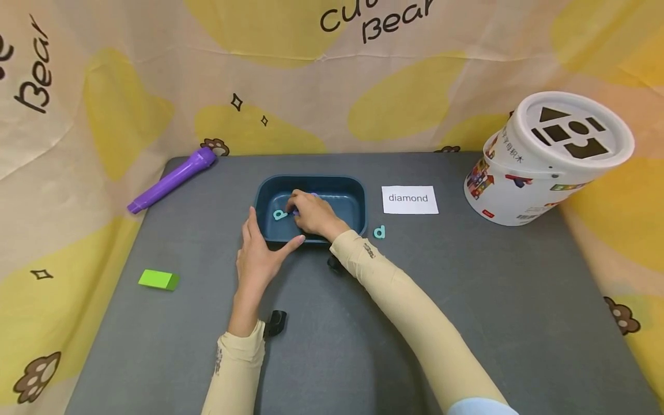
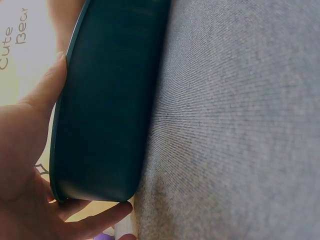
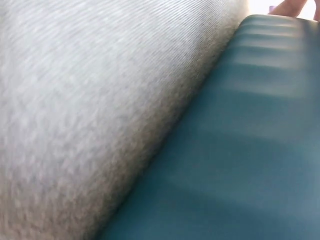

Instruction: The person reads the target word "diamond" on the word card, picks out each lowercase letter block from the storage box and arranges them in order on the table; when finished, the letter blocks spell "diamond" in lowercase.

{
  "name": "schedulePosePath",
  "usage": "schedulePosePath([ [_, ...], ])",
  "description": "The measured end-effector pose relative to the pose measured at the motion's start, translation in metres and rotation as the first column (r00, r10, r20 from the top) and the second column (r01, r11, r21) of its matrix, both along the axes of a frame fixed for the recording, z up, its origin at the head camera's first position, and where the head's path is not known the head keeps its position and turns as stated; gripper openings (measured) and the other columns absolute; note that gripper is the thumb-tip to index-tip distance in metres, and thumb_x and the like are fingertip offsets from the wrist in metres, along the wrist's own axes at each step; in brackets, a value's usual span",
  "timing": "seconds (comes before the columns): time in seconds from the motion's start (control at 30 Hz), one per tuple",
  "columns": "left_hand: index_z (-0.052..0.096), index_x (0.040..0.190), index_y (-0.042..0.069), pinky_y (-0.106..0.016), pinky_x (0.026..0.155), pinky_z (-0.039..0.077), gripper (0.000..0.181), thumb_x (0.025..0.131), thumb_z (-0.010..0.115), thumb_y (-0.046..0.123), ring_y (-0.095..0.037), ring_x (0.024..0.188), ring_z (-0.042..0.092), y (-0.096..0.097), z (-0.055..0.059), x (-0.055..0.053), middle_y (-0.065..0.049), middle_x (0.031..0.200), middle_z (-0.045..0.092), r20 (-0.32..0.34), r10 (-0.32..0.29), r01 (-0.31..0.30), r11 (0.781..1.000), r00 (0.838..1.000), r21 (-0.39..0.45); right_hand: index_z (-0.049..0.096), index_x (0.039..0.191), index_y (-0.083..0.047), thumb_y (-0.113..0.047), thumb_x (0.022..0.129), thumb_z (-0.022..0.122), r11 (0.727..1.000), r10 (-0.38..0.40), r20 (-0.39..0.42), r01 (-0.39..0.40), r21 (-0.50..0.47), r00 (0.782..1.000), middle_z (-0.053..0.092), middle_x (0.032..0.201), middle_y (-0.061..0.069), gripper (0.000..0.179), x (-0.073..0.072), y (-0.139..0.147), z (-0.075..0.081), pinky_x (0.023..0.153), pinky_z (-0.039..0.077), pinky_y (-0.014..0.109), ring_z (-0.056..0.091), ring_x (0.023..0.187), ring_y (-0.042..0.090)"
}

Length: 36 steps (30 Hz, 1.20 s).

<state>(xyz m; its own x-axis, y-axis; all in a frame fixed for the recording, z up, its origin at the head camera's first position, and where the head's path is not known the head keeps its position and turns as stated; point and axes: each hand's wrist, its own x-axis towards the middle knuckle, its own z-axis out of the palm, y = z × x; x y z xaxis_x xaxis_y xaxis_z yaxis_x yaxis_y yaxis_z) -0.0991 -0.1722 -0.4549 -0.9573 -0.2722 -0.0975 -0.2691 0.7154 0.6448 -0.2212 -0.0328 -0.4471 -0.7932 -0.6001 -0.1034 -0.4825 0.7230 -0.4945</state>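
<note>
A dark teal plastic tray (image 1: pixel 358 199) sits on the grey table. My left hand (image 1: pixel 257 253) rests against its near left corner, thumb along the front rim and fingers reaching up the left side; in the left wrist view the thumb touches the rim and fingers lie at the end wall. Over the front rim, my right hand (image 1: pixel 313 216) reaches inside with bent fingers pointing down. A small purple piece (image 1: pixel 296 212) shows at its fingertips; whether they pinch it I cannot tell. Just left lies a teal letter (image 1: pixel 280 214). Another purple piece (image 1: pixel 314 195) peeks out behind the hand.
Right of the tray, a teal letter "d" (image 1: pixel 379 231) lies below a white card (image 1: pixel 410 199) reading "diamond". A white bucket (image 1: pixel 510 190) with a shape-cutout lid stands at the back right. Leftward are a purple tube (image 1: pixel 173 180) and a green block (image 1: pixel 158 279).
</note>
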Motion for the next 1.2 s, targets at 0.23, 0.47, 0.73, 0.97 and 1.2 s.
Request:
schedulePosePath([
  [0.23, -0.007, 0.172, 0.023, -0.073, 0.118, 0.031, 0.131, 0.084, 0.077, 0.073, -0.052, 0.15, 0.037, 0.002, 0.001, 0.001, -0.016, 0.178, 0.013, 0.009, 0.009, -0.009, 1.0, 1.0, 0.021, 0.077, 0.123, -0.012, -0.011, 0.108, 0.058, 0.999, 0.021, -0.117, -0.017, 0.04, 0.993, 0.07, 0.12, 0.006, 0.024, 0.002, 0.005, -0.001, 0.085, 0.061, 0.037, 0.071, 0.1, 0.022],
  [0.47, -0.006, 0.172, 0.023, -0.074, 0.118, 0.03, 0.132, 0.083, 0.076, 0.074, -0.053, 0.151, 0.035, 0.002, 0.001, 0.0, -0.016, 0.178, 0.013, 0.017, 0.018, -0.018, 1.0, 1.0, 0.017, 0.076, 0.132, -0.014, -0.017, 0.111, 0.057, 0.999, 0.04, -0.133, -0.04, 0.007, 0.99, 0.066, 0.12, 0.007, 0.028, 0.006, 0.013, 0.001, 0.075, 0.056, 0.033, 0.067, 0.089, 0.021],
  [0.73, -0.008, 0.172, 0.023, -0.075, 0.118, 0.028, 0.131, 0.085, 0.078, 0.071, -0.053, 0.151, 0.035, 0.003, 0.002, 0.0, -0.017, 0.178, 0.012, 0.03, 0.018, -0.018, 1.0, 0.999, 0.015, 0.076, 0.131, -0.014, -0.019, 0.113, 0.052, 0.998, 0.029, -0.068, -0.032, -0.055, 0.997, 0.061, 0.118, 0.008, 0.03, 0.006, 0.021, 0.003, 0.078, 0.054, 0.033, 0.062, 0.09, 0.02],
  [0.97, -0.008, 0.172, 0.022, -0.074, 0.119, 0.027, 0.131, 0.085, 0.078, 0.069, -0.051, 0.152, 0.034, 0.003, 0.002, 0.0, -0.017, 0.178, 0.013, 0.025, 0.013, -0.013, 1.0, 1.0, 0.015, 0.076, 0.121, -0.012, -0.023, 0.112, 0.054, 0.989, -0.02, -0.057, 0.012, -0.148, 0.998, 0.063, 0.112, 0.007, 0.026, 0.005, 0.023, 0.003, 0.08, 0.055, 0.033, 0.062, 0.088, 0.019],
  [1.2, -0.008, 0.172, 0.023, -0.074, 0.119, 0.027, 0.132, 0.084, 0.078, 0.071, -0.051, 0.153, 0.034, 0.002, 0.002, 0.0, -0.016, 0.178, 0.013, 0.025, 0.012, -0.012, 1.0, 1.0, 0.025, 0.078, 0.105, -0.008, -0.018, 0.102, 0.072, 0.936, -0.053, -0.011, 0.046, -0.349, 0.999, 0.075, 0.102, 0.006, 0.012, 0.005, 0.037, 0.013, 0.074, 0.057, 0.025, 0.069, 0.083, 0.015],
])
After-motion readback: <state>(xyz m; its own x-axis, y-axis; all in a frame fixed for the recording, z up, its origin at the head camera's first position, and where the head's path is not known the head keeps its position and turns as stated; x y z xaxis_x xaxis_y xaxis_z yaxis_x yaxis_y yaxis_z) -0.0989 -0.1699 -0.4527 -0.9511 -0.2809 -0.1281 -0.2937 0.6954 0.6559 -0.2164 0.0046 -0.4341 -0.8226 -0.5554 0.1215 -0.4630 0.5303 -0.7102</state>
